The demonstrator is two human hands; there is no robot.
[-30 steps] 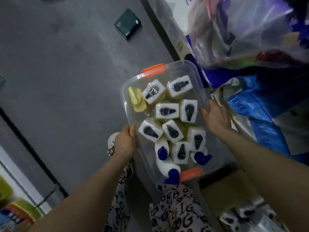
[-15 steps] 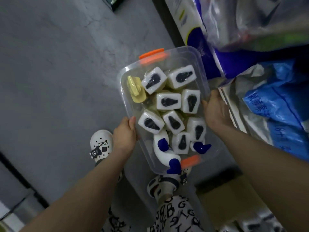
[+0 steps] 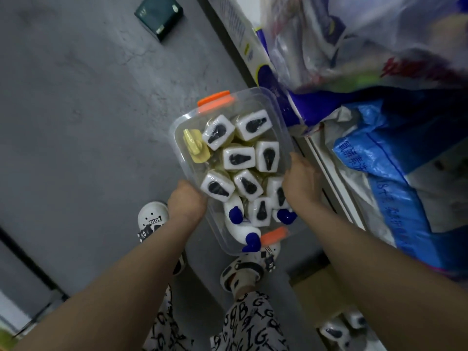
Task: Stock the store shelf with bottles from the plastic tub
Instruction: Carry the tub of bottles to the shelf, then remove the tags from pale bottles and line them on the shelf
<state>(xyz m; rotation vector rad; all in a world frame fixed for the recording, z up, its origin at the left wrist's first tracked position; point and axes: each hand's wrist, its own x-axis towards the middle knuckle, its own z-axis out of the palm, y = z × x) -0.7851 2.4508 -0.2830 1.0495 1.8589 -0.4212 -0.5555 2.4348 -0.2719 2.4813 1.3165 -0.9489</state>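
Both hands are on the tub (image 3: 177,158), which hangs in the air above the floor (image 3: 88,97) and the person's shoes (image 3: 152,219), not set down on anything. The left hand (image 3: 186,202) grips the left long wall and the right hand (image 3: 301,182) grips the right long wall, about level with each other and nearer the near end than the far one. Each hand's fingers curl round its wall, and the fingertips go out of sight under or behind the plastic. The tub's long axis runs away from the body, from the near orange latch (image 3: 274,235) to the far latch (image 3: 215,100), leaning a little leftward. The shelf (image 3: 326,178) lies on the right, its white front rail just beside the right hand and roughly parallel to the tub's long side. So the right hand is the nearer one to the shelf and the left is on the far side. The bottles (image 3: 239,158) stand packed inside with their white caps up, between the two hands. A few blue-capped ones (image 3: 235,214) lie at the near end, and a yellow one (image 3: 195,145) sits in the far left corner. None is in either hand. The shelf level beside the tub is crowded with a blue bag (image 3: 395,173). More white-capped bottles (image 3: 334,330) show lower down to the right, which looks the likelier place to stock. With both hands taken up, I judge the tub must first be rested somewhere, and no bottle has left it yet.
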